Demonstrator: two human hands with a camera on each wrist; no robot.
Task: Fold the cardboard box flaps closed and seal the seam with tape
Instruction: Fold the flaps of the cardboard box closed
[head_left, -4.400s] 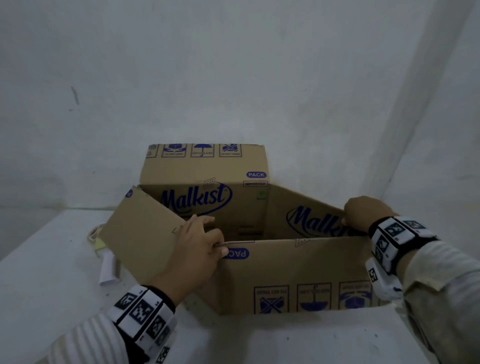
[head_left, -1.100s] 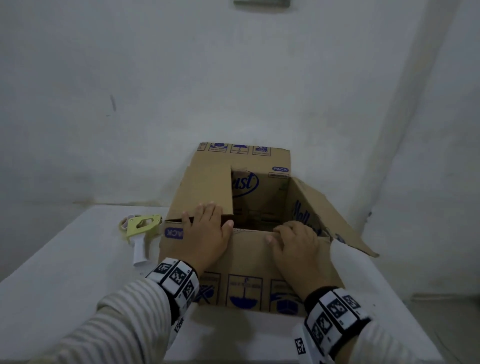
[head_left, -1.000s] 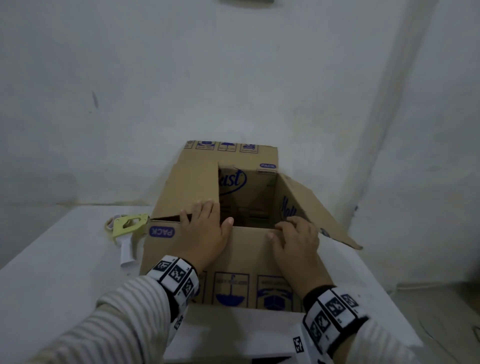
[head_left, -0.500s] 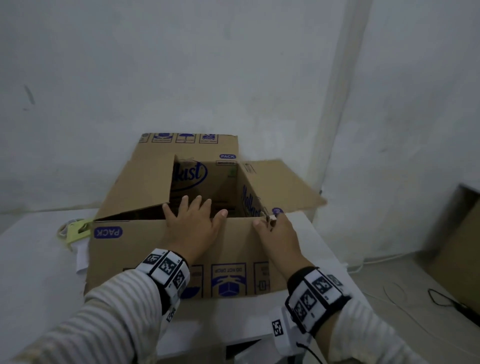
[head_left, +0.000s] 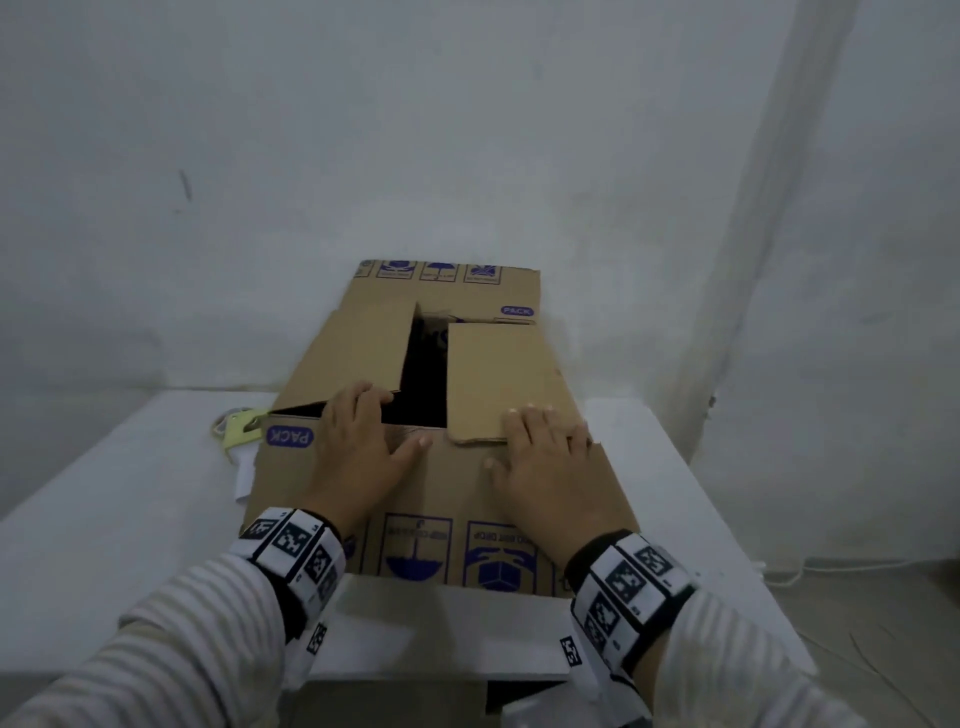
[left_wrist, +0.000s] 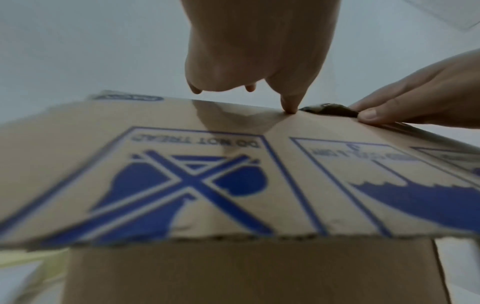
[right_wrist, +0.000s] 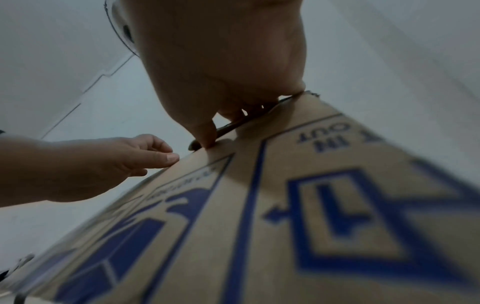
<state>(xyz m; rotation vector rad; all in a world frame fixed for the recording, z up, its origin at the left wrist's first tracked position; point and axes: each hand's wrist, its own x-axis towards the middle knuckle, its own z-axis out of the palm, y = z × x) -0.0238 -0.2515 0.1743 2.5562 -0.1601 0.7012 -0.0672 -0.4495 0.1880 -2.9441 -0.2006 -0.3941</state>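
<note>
Since half a second ago the right side flap (head_left: 498, 384) has swung from 3 o'clock down over the cardboard box (head_left: 436, 499), which sits mid-bench (head_left: 130, 519). Head view: left hand (head_left: 358, 452) and right hand (head_left: 545, 467) press flat, fingers spread. Left wrist view: a thumb tip touches the matte corrugated near flap (left_wrist: 233, 174). Right wrist view agrees. Released, the springy flaps could reopen, I judge.

One cardboard box (head_left: 436, 499), two hands, one tape dispenser (head_left: 240, 427), seemingly; one table (head_left: 104, 519).
</note>
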